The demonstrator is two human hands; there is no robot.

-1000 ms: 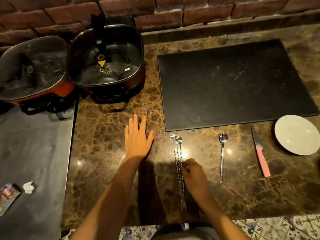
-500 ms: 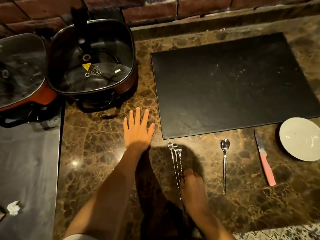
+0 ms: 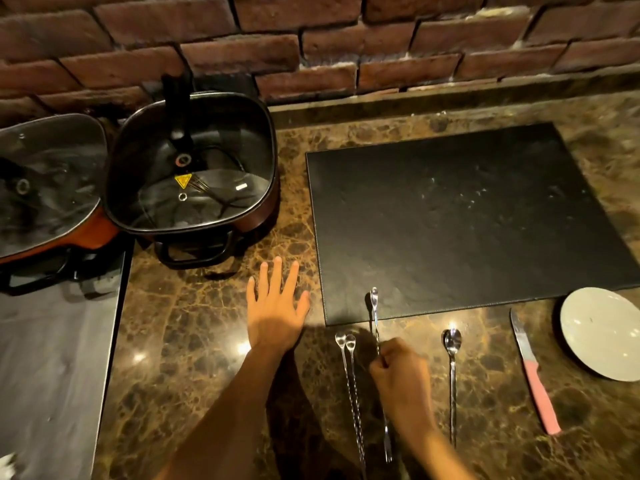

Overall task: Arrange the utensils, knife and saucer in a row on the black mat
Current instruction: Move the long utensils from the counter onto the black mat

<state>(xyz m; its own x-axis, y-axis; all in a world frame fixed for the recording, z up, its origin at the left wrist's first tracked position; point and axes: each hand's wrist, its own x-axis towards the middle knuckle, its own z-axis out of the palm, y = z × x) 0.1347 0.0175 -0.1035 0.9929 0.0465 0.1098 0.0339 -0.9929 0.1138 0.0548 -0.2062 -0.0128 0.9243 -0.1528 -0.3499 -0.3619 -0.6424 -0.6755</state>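
Note:
A black mat (image 3: 464,216) lies on the brown marble counter. My right hand (image 3: 401,379) is shut on a long thin metal spoon (image 3: 374,313) whose bowl end reaches over the mat's near edge. Two more long thin spoons (image 3: 348,368) lie side by side on the counter just left of that hand. A larger spoon (image 3: 452,368) lies to the right, then a pink-handled knife (image 3: 533,372), then a white saucer (image 3: 604,332) at the right edge. My left hand (image 3: 277,306) rests flat and open on the counter, left of the mat.
Two square electric pots with glass lids (image 3: 194,168) (image 3: 45,188) stand at the back left against a brick wall (image 3: 346,46). A dark lower surface (image 3: 52,358) adjoins the counter on the left. The counter's front edge is near my body.
My right hand has taken one long spoon out of the group of three and pushed it forward, its tip now over the mat's near edge. The left hand stays flat.

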